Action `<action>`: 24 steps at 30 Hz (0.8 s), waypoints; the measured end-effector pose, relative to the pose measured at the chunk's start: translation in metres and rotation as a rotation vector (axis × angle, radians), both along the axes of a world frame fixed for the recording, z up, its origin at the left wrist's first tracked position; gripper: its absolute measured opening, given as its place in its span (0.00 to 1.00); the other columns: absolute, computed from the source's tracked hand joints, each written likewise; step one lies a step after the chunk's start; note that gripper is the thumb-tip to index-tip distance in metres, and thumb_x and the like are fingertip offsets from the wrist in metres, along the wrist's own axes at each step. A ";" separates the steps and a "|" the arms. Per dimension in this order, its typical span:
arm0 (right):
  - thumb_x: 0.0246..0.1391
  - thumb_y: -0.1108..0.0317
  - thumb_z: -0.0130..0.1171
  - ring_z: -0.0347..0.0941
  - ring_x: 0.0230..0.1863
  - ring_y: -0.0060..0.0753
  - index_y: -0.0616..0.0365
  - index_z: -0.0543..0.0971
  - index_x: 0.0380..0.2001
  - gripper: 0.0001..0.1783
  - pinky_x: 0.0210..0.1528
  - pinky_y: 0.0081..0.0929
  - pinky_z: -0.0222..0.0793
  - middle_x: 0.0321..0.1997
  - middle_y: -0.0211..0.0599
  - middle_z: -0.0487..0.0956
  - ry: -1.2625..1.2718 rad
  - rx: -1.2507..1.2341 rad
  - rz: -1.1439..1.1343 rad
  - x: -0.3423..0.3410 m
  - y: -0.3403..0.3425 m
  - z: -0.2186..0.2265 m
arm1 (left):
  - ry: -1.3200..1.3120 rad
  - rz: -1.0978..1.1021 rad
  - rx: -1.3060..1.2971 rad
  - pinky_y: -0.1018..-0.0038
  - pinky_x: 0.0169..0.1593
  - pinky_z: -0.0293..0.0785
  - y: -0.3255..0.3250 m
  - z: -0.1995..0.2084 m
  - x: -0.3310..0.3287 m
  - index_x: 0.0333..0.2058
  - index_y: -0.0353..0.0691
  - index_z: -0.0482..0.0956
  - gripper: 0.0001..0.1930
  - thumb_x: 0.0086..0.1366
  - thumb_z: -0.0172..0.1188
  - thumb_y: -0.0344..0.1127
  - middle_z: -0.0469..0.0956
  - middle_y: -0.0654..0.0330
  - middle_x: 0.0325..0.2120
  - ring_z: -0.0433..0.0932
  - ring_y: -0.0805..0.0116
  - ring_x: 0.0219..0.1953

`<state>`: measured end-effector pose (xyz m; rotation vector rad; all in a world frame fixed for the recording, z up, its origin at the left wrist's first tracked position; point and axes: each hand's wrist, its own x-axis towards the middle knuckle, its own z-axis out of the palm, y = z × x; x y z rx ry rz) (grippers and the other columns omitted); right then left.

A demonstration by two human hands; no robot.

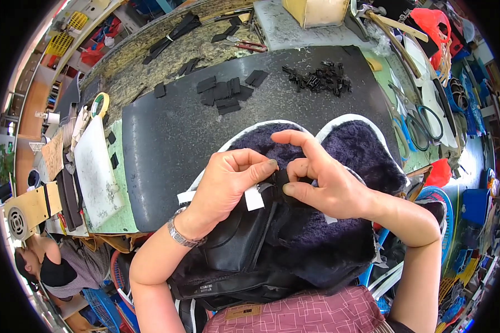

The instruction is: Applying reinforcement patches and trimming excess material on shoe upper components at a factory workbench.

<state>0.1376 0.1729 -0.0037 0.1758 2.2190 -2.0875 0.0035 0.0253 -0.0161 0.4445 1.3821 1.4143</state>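
Note:
My left hand (pixel 219 180) is closed, thumb against index finger, at the top end of a black zipper (pixel 259 238). Whatever lies in that pinch is mostly hidden. Close beside it, my right hand (pixel 333 186) pinches a small black fabric strip (pixel 281 177) between thumb and bent fingers, its index finger raised. Beneath both hands lie black leather boot uppers (pixel 225 238), bunched in my lap against the table. Dark purple fur lining (pixel 358 147) with pale edges spreads onto the table. A white tag (pixel 254 198) hangs below my left fingertips.
On the black mat (pixel 166 139) lie several cut black fabric pieces (pixel 226 104) and a heap of small black parts (pixel 322 80). Scissors (pixel 422 130) rest at the right, red-handled pliers (pixel 249 46) at the back. A tape roll (pixel 100 104) stands left; another person (pixel 61 266) sits beyond.

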 end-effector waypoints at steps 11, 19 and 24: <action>0.43 0.78 0.54 0.71 0.26 0.41 0.59 0.60 0.52 0.30 0.28 0.33 0.66 0.21 0.38 0.71 0.121 0.342 -0.176 0.004 -0.010 -0.002 | -0.028 -0.106 -0.032 0.84 0.38 0.67 0.005 0.007 0.001 0.31 0.34 0.77 0.08 0.60 0.57 0.34 0.77 0.66 0.27 0.71 0.82 0.31; 0.29 0.68 0.56 0.68 0.23 0.23 0.64 0.75 0.31 0.19 0.21 0.18 0.64 0.27 0.32 0.70 0.846 1.185 -0.107 0.003 -0.008 -0.015 | 0.001 -0.050 0.038 0.84 0.37 0.66 0.003 -0.003 0.003 0.31 0.34 0.76 0.05 0.59 0.56 0.30 0.75 0.67 0.27 0.70 0.83 0.31; 0.27 0.71 0.57 0.66 0.20 0.22 0.64 0.76 0.26 0.16 0.19 0.17 0.62 0.24 0.33 0.69 1.059 1.140 -0.203 0.005 -0.019 -0.026 | 0.053 0.005 0.111 0.85 0.34 0.64 0.003 -0.002 0.004 0.30 0.35 0.75 0.05 0.60 0.56 0.30 0.73 0.70 0.25 0.67 0.85 0.29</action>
